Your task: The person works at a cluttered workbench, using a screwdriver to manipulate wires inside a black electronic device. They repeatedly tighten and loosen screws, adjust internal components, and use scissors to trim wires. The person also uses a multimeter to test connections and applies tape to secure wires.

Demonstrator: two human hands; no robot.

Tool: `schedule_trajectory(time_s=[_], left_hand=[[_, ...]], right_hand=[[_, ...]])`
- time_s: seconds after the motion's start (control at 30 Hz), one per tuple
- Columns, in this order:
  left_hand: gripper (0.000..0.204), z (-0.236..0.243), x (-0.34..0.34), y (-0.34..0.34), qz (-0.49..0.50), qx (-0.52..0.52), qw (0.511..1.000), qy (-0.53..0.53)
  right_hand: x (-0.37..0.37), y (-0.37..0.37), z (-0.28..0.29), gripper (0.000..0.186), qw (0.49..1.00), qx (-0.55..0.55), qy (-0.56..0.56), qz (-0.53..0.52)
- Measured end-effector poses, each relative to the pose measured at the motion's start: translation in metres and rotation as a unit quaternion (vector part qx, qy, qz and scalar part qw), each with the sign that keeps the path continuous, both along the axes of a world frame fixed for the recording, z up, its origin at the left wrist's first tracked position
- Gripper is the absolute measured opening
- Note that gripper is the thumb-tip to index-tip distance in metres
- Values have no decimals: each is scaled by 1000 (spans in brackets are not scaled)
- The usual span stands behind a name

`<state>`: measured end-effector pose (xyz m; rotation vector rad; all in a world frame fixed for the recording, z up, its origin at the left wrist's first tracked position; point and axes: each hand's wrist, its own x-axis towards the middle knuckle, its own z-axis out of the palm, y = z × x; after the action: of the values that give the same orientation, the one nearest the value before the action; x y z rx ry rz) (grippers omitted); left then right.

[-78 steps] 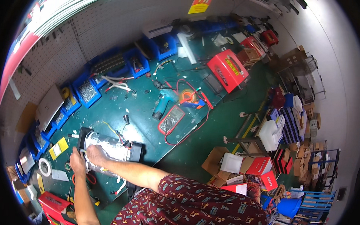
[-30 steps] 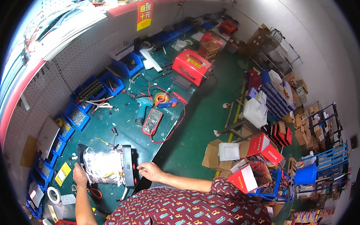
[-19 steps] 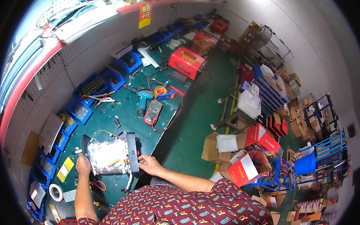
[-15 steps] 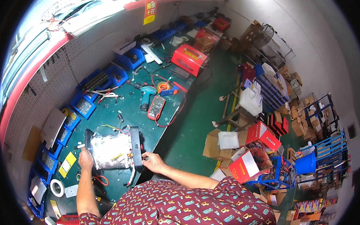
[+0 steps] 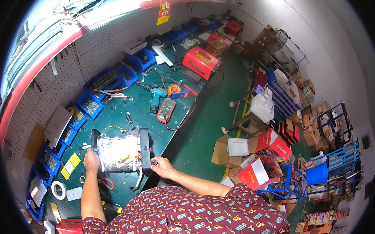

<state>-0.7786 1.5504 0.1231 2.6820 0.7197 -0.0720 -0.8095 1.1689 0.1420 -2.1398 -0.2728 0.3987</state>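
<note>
An open electrical device [image 5: 118, 153] sits on the green bench in front of me. It has a black panel at each end, a bright silvery-white middle, and loose coloured wires on top. My left hand [image 5: 91, 159] is closed at the lower part of its left panel. On the other side, my right hand [image 5: 162, 166] has bent fingers against the outer face of the right panel [image 5: 145, 150], near a red part. A thick white cable [image 5: 139, 179] hangs from that panel's near corner. The inner sides of both hands' grips are partly hidden.
Beyond the device lie a red multimeter [image 5: 166, 110] and a teal cordless drill [image 5: 156, 98]. Blue parts bins [image 5: 90, 105] line the pegboard wall. A tape roll [image 5: 58, 190] and yellow-white card [image 5: 70, 166] lie left. Cardboard boxes [image 5: 227, 150] stand right, past the bench edge.
The whole view has shifted slightly, so the bench things appear a little to the right. Both hands stay at the device's end panels, with little other visible change.
</note>
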Motion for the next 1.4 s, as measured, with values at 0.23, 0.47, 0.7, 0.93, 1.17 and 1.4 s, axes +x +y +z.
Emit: schedule_trajectory(time_s=[0.23,0.47,0.7,0.93,1.17,1.4], left_hand=[[27,6,0,-6,-6,-3,1000,-8],[27,-3,1,-3,-3,7,1000,-7],[32,-16,-2,8,-28,23,999,-39],[31,-6,3,0,-21,27,999,-7],[31,5,3,-12,1,21,1000,-20],[25,-6,0,-7,13,53,998,-3]], right_hand=[[-5,-3,1,36,1000,24,15,-2],[-3,-3,-2,36,1000,19,19,5],[-4,-1,-16,33,998,59,21,-10],[3,-7,-17,26,999,43,27,-8],[26,-17,-6,20,998,55,17,39],[76,-43,-13,25,974,106,115,162]])
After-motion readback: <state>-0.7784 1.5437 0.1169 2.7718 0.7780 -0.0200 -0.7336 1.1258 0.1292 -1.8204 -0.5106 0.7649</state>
